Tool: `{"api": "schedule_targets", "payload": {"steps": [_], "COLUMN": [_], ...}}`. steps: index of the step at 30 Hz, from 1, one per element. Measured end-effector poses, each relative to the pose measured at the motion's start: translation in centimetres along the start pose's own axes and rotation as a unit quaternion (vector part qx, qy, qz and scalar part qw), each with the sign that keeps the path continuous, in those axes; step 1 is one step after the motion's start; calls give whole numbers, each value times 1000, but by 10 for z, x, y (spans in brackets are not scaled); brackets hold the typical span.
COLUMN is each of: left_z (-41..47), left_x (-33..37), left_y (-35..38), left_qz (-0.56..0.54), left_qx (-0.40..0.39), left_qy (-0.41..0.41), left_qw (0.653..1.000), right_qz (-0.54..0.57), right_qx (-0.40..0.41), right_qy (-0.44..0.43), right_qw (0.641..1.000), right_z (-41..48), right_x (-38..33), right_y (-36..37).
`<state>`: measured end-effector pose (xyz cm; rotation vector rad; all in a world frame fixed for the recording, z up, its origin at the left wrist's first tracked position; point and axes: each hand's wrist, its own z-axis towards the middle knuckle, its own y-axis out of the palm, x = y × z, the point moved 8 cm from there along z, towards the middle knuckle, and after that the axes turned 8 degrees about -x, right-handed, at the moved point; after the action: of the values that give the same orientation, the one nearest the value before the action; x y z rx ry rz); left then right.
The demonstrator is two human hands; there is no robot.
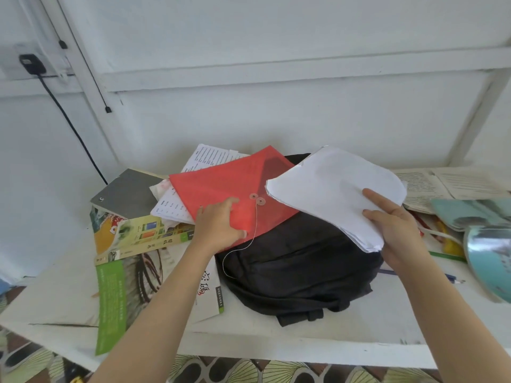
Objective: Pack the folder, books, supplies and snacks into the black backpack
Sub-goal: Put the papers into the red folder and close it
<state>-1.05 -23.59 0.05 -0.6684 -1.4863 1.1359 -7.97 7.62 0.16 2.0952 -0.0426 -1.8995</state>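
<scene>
The red folder [229,186] sits in the middle of the frame, lying partly over the top of the black backpack [298,264], which lies flat on the white table [387,327]. The folder's flap is closed over its two button discs, and a thin white string [250,243] hangs loose from them onto the backpack. The left hand [218,225] grips the folder's lower left edge, thumb on top. The right hand [392,230], well apart from it at centre right, pinches a curled stack of white sheets [337,189] above the backpack. Printed pages [168,208] poke out beneath the folder. Left of the backpack lies a pile of books [132,233] topped by a grey notebook [130,193]. At the right edge are more loose pages [442,183], teal booklets [470,214] and a pencil [453,279].
</scene>
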Motion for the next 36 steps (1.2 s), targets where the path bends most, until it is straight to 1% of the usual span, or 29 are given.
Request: {"api": "schedule_targets", "payload": {"steps": [2,4,6,9,11,13,15,16,18,20,21,22,24,25,27,29,31,33,36], "left_z": [-2,-8,-21,-53,-74,-89,-95,-97,-98,-98,-98,-98,-94,-90,-78,-66,-61,-60,-61], "left_x": [3,13,26,45,58,68,69,67,58,45,38,33,31,33,40,43,47,53,60], "left_y": [-3,-6,-7,-1,10,23,34,37,40,40,37,32,21,18,20,30,40,48,54], "left_qz": [-38,-111,-209,-343,-404,-410,-406,-417,-469,-522,-515,-474,-337,-266,-153,-54,12,30,18], "left_qx": [17,32,48,73,44,-4,-45,-51,-32,26,66,105,148,145,90,24,-25,-53,-53], "left_qy": [9,36,56,62,60,56,48,39,5,-44,-57,-62,-43,-15,38,54,47,50,69], "left_qw": [999,993,975,934,912,910,911,907,882,851,853,872,929,953,983,997,998,997,996], "right_qz": [3,6,5,11,9,-9,-49,-82,-176,-262,-297,-327,-374,-394,-427,-440,-436,-423,-396], "right_qx": [-3,-3,-4,-1,1,10,26,33,38,39,38,36,27,21,14,12,20,33,72], "right_qy": [7,15,20,26,25,21,16,8,-14,-33,-40,-50,-66,-71,-79,-90,-100,-105,-113], "right_qw": [1000,1000,1000,1000,1000,1000,998,996,984,964,953,943,925,916,901,893,894,899,908], "right_z": [3,5,5,5,6,5,3,1,-3,-11,-14,-18,-26,-30,-35,-40,-44,-47,-53], "right_x": [2,2,1,-2,-2,-2,-2,-2,-5,-9,-12,-15,-20,-22,-24,-25,-27,-31,-45], "right_y": [-1,-5,-9,-15,-18,-18,-18,-19,-19,-19,-19,-18,-19,-19,-20,-21,-25,-32,-46]}}
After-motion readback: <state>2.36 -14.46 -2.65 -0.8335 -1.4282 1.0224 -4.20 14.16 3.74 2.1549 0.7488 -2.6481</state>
